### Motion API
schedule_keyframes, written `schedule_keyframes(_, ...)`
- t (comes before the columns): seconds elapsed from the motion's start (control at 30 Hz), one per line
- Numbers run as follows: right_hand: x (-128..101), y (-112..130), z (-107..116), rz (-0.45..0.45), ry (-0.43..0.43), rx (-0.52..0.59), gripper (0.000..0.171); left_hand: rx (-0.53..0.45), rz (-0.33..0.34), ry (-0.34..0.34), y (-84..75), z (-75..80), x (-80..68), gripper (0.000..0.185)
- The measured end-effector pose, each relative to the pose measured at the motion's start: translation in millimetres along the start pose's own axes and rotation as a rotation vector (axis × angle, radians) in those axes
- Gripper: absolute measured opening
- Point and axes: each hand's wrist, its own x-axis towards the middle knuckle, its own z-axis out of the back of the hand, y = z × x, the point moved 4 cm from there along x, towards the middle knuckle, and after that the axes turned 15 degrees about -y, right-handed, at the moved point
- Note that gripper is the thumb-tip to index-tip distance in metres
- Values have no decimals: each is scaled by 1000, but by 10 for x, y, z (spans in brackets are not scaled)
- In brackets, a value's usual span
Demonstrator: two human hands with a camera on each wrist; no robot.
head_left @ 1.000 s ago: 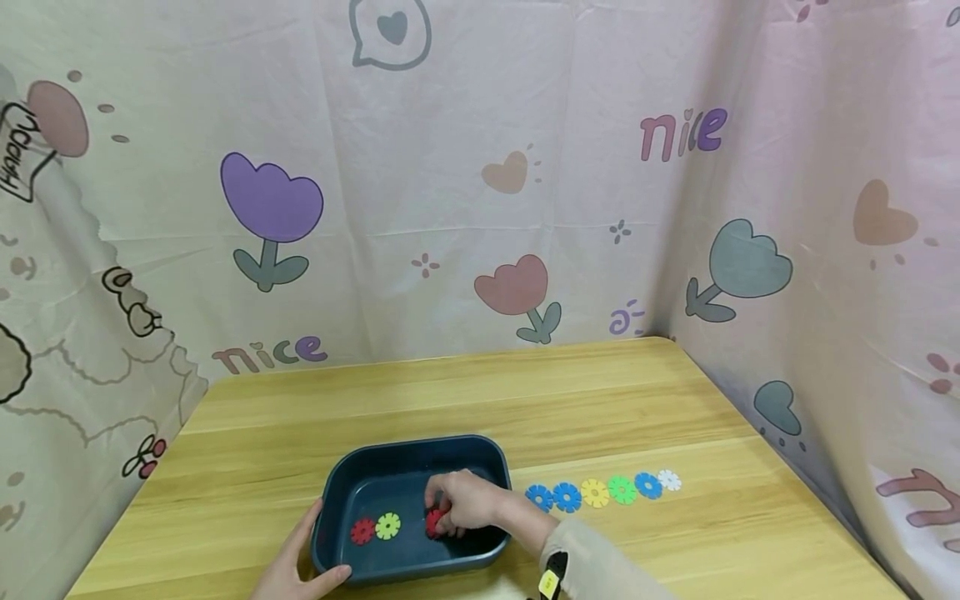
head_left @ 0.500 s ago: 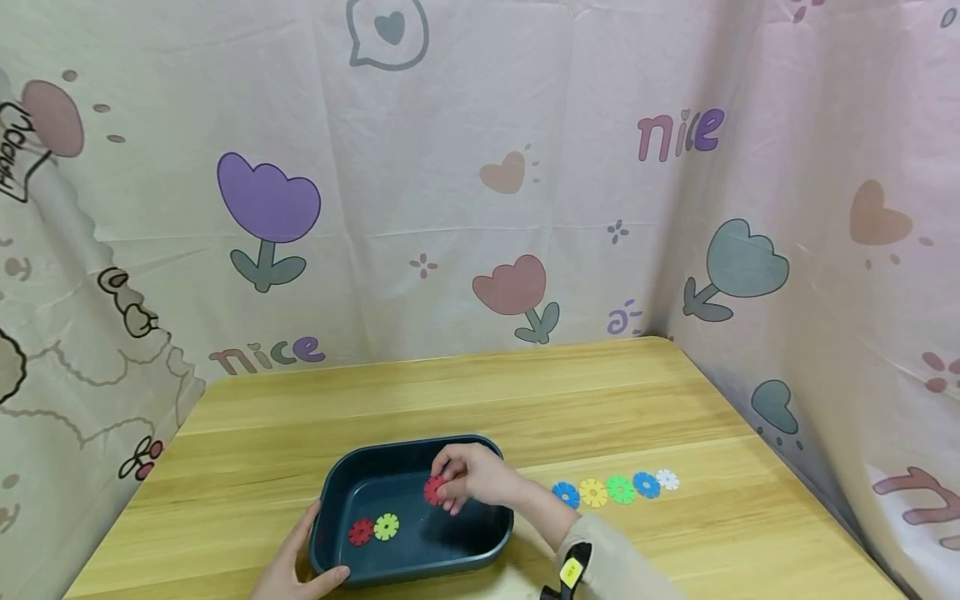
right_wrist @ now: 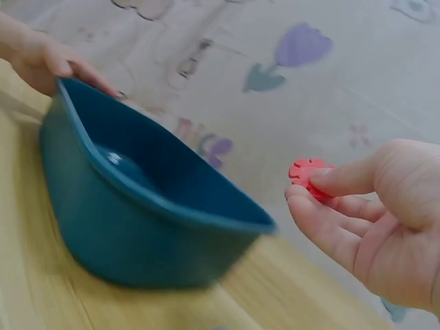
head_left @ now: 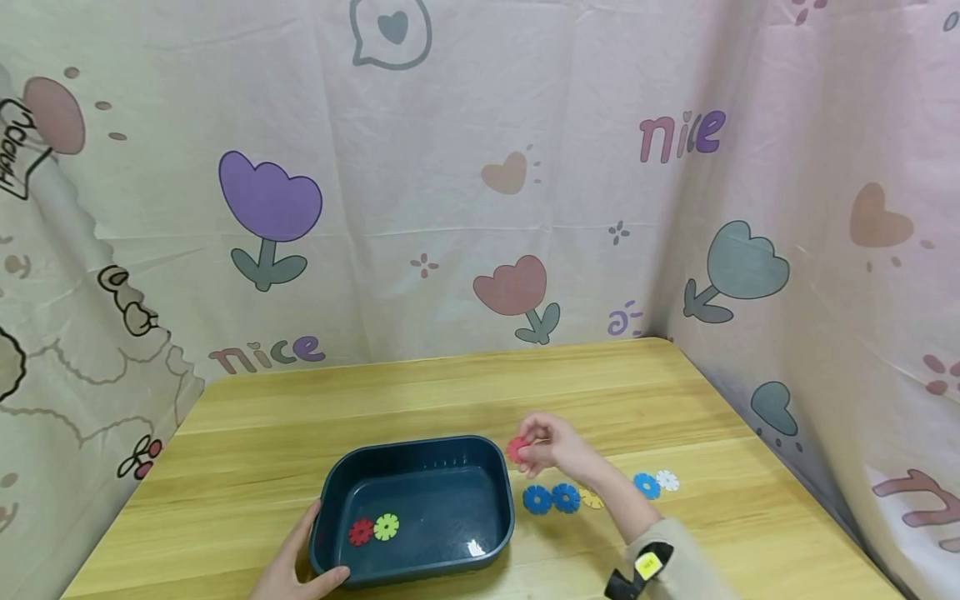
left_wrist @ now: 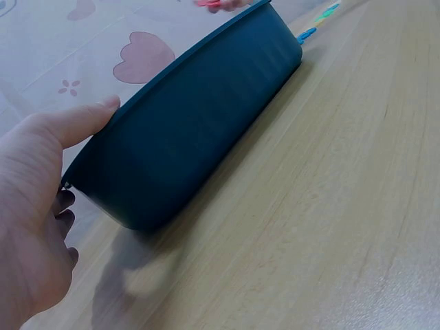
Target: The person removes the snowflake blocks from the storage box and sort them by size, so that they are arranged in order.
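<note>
Fingers and thumb of the left hand (head_left: 288, 571) clasp the near-left corner of the bin (head_left: 491, 479), which holds a red disc (head_left: 362, 532) beside a green disc (head_left: 387, 526). Right of the bin, above the table (head_left: 262, 450), the right hand (head_left: 555, 446) pinches a red piece (head_left: 516, 449) over a row of discs (head_left: 551, 498).

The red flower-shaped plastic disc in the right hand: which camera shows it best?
The right wrist view: the red flower-shaped plastic disc sits close and sharp, pinched by the right hand beside the dark blue plastic tub. The head view shows it small and half hidden by fingers. The left wrist view catches only a red sliver past the rim.
</note>
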Motion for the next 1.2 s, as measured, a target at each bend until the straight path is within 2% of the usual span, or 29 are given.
schedule_keyframes(0.27,-236,-122,742,-46,-219,9,28,-33,32,0,42,-23,13,100)
schedule_keyframes(0.43,-435,-210,1209,-86,-340,0,21,-48,61,0,62,-46,24,101)
schedule_keyframes(0.57,-589,-281,1505,-111,-440,-51,15,-54,60,8,70,-42,30,101)
schedule_keyframes(0.83,-801,-435,1908,-196,-568,-157,12,-64,47,16,69,-37,48,101)
schedule_keyframes(1.2,-959,-737,2261,-302,-618,-318,27,-55,45,22,62,-40,53,101)
